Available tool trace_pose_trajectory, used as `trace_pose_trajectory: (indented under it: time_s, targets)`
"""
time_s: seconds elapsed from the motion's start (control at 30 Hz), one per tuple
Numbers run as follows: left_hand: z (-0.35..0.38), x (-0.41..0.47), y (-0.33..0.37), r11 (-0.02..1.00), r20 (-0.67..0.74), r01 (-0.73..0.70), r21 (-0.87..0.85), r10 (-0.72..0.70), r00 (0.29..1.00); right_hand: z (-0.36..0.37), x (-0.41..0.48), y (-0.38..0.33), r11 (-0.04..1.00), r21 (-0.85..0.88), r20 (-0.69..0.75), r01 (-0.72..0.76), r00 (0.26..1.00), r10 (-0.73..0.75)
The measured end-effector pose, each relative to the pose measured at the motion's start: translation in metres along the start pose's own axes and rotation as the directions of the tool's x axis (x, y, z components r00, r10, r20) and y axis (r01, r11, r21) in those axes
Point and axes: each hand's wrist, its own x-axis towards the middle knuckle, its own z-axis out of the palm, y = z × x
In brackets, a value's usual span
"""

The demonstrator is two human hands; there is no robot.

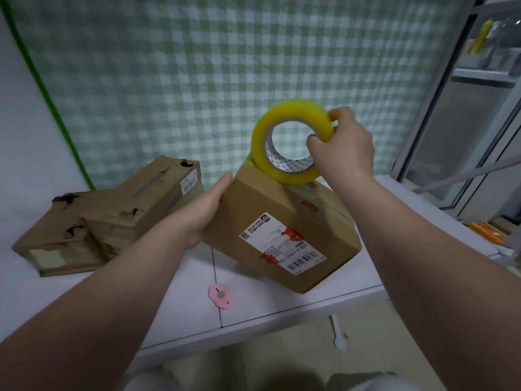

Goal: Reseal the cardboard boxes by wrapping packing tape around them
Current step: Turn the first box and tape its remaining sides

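Note:
A brown cardboard box (270, 218) with a white shipping label and red marks stands tilted on the white table (174, 300). My left hand (204, 213) lies flat against its left side, fingers straight. A yellow roll of packing tape (260, 142) rests upright on the box's top far edge. My right hand (342, 145) grips the roll's right rim, thumb inside the core and fingers over the outside. Two worn, torn cardboard boxes (107, 215) lie on the table to the left.
A small pink cutter (221, 295) lies on the table near the front edge. A green checked cloth (197, 66) hangs behind. A glass-fronted metal cabinet (473, 108) stands at the right. A white plastic spoon (338, 333) lies on the floor below.

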Motion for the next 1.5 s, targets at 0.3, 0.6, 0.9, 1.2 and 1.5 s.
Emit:
trace_pose_trajectory:
  time_s: [0.3,0.6,0.9,1.2,1.5]
  targets:
    - [-0.020,0.000,0.004,0.992,0.108,-0.122,-0.040,0.126,0.986,0.030,-0.009,-0.027,0.998,0.033,0.205,0.056,0.977,-0.062]
    - [-0.029,0.012,-0.017,0.982,-0.055,-0.045,0.185,0.056,0.997,0.063,-0.028,-0.040,0.972,-0.062,0.298,0.226,0.934,-0.198]
    - [-0.033,0.020,0.001,0.818,-0.095,0.072,0.571,-0.022,0.995,0.055,-0.019,-0.027,0.951,-0.127,0.314,0.281,0.921,-0.230]
    - [-0.033,0.019,0.007,0.687,-0.045,0.048,0.725,-0.023,0.999,0.009,-0.005,-0.009,0.838,-0.396,0.385,0.376,0.896,-0.220]
    - [-0.024,0.023,0.017,0.477,-0.009,-0.019,0.878,0.056,0.998,-0.006,-0.004,0.005,0.797,-0.482,0.353,0.363,0.914,-0.202]
